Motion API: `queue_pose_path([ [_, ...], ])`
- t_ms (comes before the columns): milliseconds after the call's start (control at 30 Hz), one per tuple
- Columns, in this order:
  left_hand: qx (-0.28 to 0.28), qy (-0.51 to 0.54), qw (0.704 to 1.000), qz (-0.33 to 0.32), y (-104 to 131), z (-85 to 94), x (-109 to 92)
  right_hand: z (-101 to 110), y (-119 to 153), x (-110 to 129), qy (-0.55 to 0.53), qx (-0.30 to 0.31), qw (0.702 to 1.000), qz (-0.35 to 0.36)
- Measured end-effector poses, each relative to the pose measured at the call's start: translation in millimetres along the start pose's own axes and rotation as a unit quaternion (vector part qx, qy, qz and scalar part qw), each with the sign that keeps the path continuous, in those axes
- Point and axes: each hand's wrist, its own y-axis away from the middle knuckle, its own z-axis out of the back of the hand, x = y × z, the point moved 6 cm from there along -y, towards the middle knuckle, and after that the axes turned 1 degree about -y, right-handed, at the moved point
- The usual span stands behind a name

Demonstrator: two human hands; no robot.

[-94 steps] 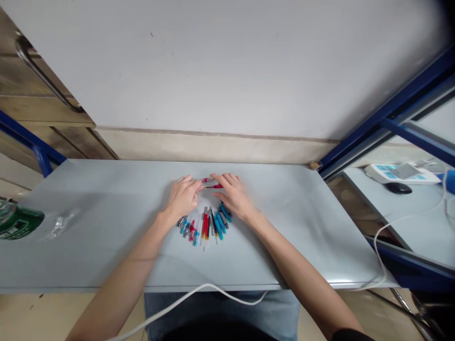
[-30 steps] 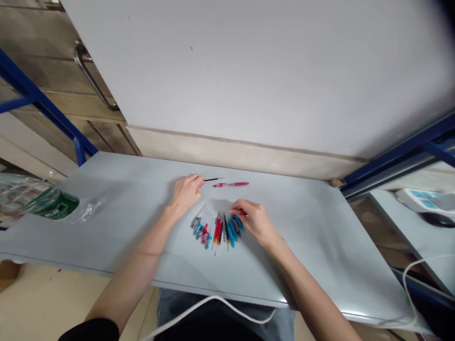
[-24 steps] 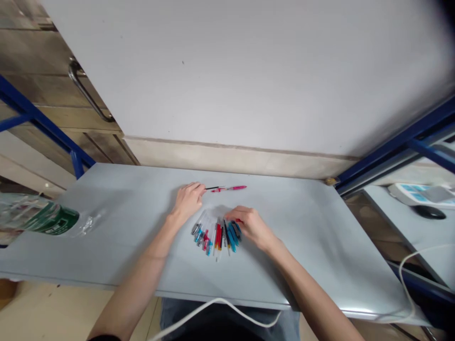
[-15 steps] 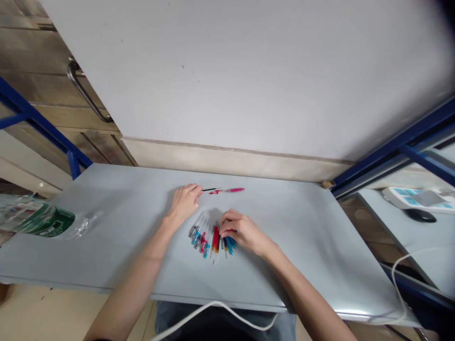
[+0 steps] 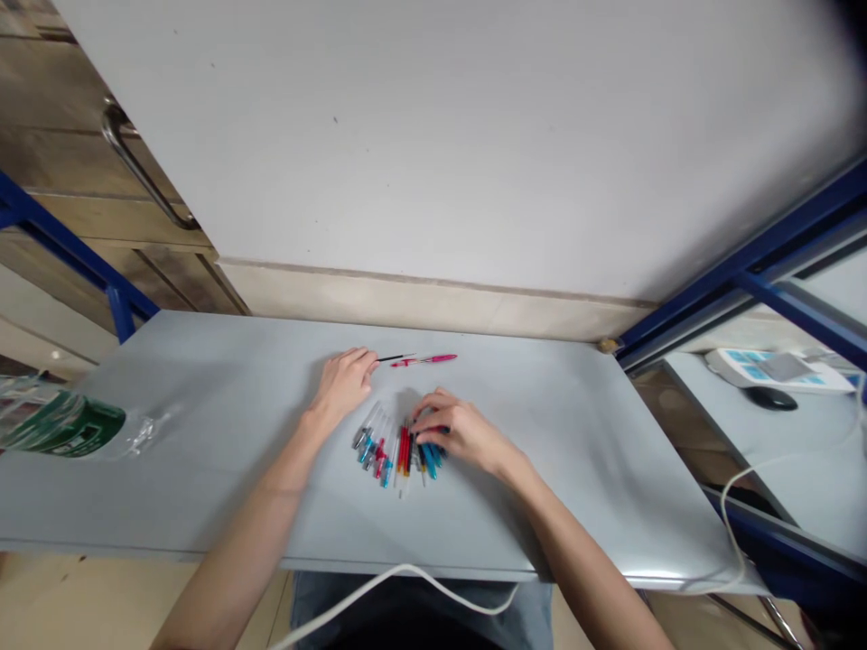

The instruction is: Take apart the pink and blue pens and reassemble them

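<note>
My left hand (image 5: 344,384) lies on the table, its fingertips closed on the end of a thin black pen refill (image 5: 391,358). Beside that refill is a pink pen (image 5: 440,358) with a clear section. My right hand (image 5: 455,426) is bent over the pen parts, fingers curled, with a bit of a red pen part (image 5: 440,430) showing between them; the rest of it is hidden. Clear pen barrels (image 5: 372,442) with blue, pink and grey grips fan out to the left. Red refills (image 5: 405,449) lie in the middle, and blue pen parts (image 5: 432,459) sit under my right fingers.
A large clear bottle with a green label (image 5: 81,424) lies on the left of the grey table (image 5: 223,469). A white cable (image 5: 440,591) hangs across the front edge. At the right, a black mouse (image 5: 770,398) rests on another surface beyond a blue frame (image 5: 711,271).
The view has shifted slightly. My right fingers have moved a little over the pen parts, and a red bit now shows between them. My left hand stays at the black refill.
</note>
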Motion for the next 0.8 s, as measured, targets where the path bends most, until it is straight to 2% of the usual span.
queue_pose_path([
  [100,-0.002,0.001,1.0,-0.009,-0.1,-0.1,-2.0,33.1,7.6,-31.3,0.006,-0.134,0.984,-0.114],
  [167,0.0,0.003,1.0,-0.015,-0.2,-0.5,-3.3,46.2,16.9,-54.9,0.035,-0.19,0.96,-0.2],
  [233,0.0,0.007,1.0,-0.021,-0.2,-0.6,-4.4,46.1,21.7,-70.6,0.056,-0.189,0.95,-0.242],
  [300,-0.001,0.011,1.0,-0.026,0.0,-0.5,-5.1,39.8,21.6,-76.2,0.074,-0.174,0.95,-0.248],
  [433,-0.006,0.012,1.0,-0.024,0.2,0.0,-4.1,28.6,16.4,-68.5,0.084,-0.138,0.956,-0.245],
  [633,-0.007,0.011,1.0,-0.028,0.2,-0.1,-4.0,37.1,20.4,-60.1,0.116,-0.112,0.936,-0.312],
  [800,0.001,0.001,0.999,-0.036,0.0,-2.1,-5.6,27.9,14.7,-53.3,0.065,-0.138,0.952,-0.266],
])
